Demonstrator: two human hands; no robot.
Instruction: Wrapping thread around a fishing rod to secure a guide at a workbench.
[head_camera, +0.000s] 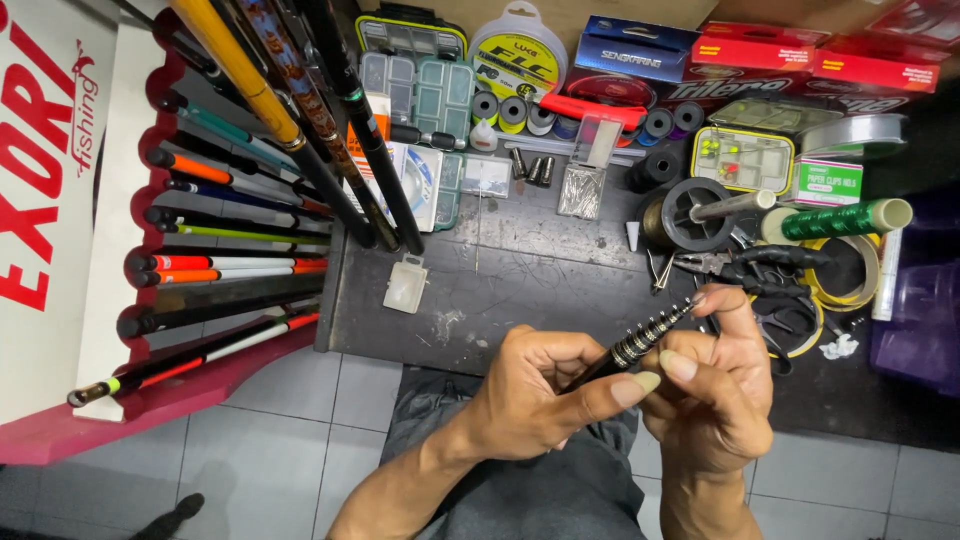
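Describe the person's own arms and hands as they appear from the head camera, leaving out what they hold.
Both forearms are bare, with no sleeves in view. The left hand and right hand wear no gloves, and no rings, watch or wristband show. The nails on the fingers are grown fairly long, most plainly on the left thumb. No markings or bandages can be made out on either arm.

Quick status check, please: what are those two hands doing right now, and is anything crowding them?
Left hand and right hand: both in a grip on the black ringed rod piece. Held above dark workbench. Pliers and thread spools lie just beyond, not touching.
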